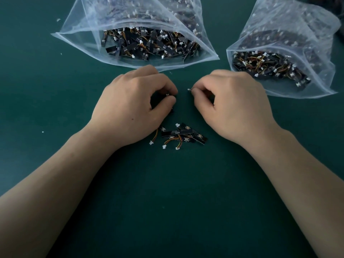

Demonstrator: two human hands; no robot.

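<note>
Black board (168, 94) in left hand (134, 107) (connector (189, 89), right hand (236, 108))

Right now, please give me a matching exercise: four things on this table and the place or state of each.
1. left hand
2. right hand
3. heap of black circuit strips with coloured wires
4. wide clear plastic bag

A. pinches a tiny white connector
B. lies loose on the green table, in no bag
C. lies beyond the left hand, full of parts
D. pinches a small dark part

Pairs: 1-D, 2-A, 3-B, 4-C.
</note>
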